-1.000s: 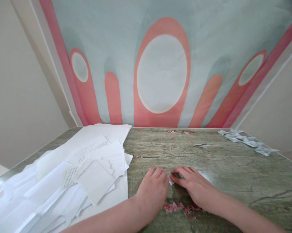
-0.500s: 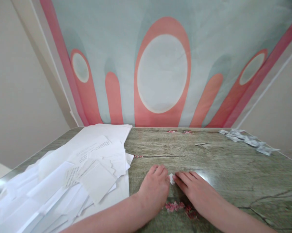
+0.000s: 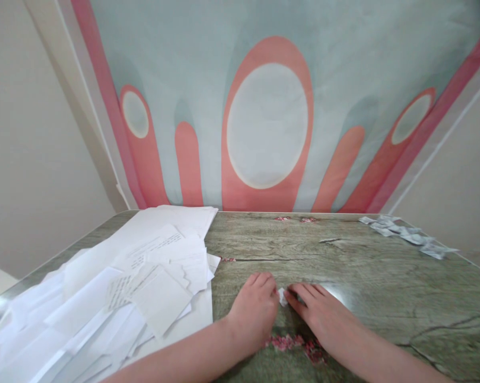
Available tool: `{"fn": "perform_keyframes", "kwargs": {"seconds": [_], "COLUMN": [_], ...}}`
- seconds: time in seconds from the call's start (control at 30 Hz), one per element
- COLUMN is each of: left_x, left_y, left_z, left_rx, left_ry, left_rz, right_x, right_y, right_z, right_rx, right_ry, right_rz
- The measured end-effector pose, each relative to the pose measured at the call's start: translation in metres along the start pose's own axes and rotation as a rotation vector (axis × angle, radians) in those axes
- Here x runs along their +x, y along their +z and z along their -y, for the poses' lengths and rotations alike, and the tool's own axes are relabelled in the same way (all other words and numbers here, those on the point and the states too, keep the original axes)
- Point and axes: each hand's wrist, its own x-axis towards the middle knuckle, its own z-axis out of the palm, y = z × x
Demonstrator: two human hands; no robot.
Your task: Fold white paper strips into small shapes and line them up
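Note:
A small folded piece of white paper (image 3: 282, 297) shows between my two hands, low over the wood-patterned table (image 3: 264, 242). My left hand (image 3: 258, 303) is closed at its left side, the fingers curled and the fingertips partly hidden. From the right, my right hand (image 3: 312, 306) pinches the paper's other edge between thumb and forefinger. Just below the hands, pink flowers (image 3: 288, 343) are printed on the table surface.
On the left lies a heap of loose white paper sheets and scraps (image 3: 160, 298), some printed with text. Several small folded paper pieces (image 3: 410, 234) lie in a row at the far right edge. A wall with a coral and grey-green pattern (image 3: 344, 64) rises behind the table.
The view has tilted slightly, so the wall and table sit a little lower. Both hands stay at the folded paper, with only a slight shift of the right fingers.

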Motion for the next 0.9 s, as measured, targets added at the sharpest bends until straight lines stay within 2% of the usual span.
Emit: {"fn": "perform_keyframes", "kwargs": {"seconds": [0.27, 0.4, 0.67, 0.77, 0.9], "left_x": [-0.002, 0.000, 0.003, 0.003, 0.004], "left_y": [0.014, 0.019, 0.020, 0.021, 0.022], "left_z": [0.010, 0.012, 0.015, 0.016, 0.017], "left_rx": [-0.235, -0.343, -0.466, -0.488, -0.575], "left_ry": [-0.064, -0.085, -0.120, -0.123, -0.153], "left_rz": [-0.133, -0.202, -0.230, -0.236, -0.265], "right_x": [0.001, 0.003, 0.006, 0.006, 0.005], "right_y": [0.012, 0.011, 0.004, 0.007, 0.009], "right_z": [-0.015, -0.020, -0.022, -0.023, -0.021], "right_rx": [0.141, 0.167, 0.123, 0.188, 0.406], "right_ry": [-0.086, -0.118, -0.209, -0.177, -0.012], "right_rz": [-0.106, -0.169, -0.248, -0.281, -0.326]}}
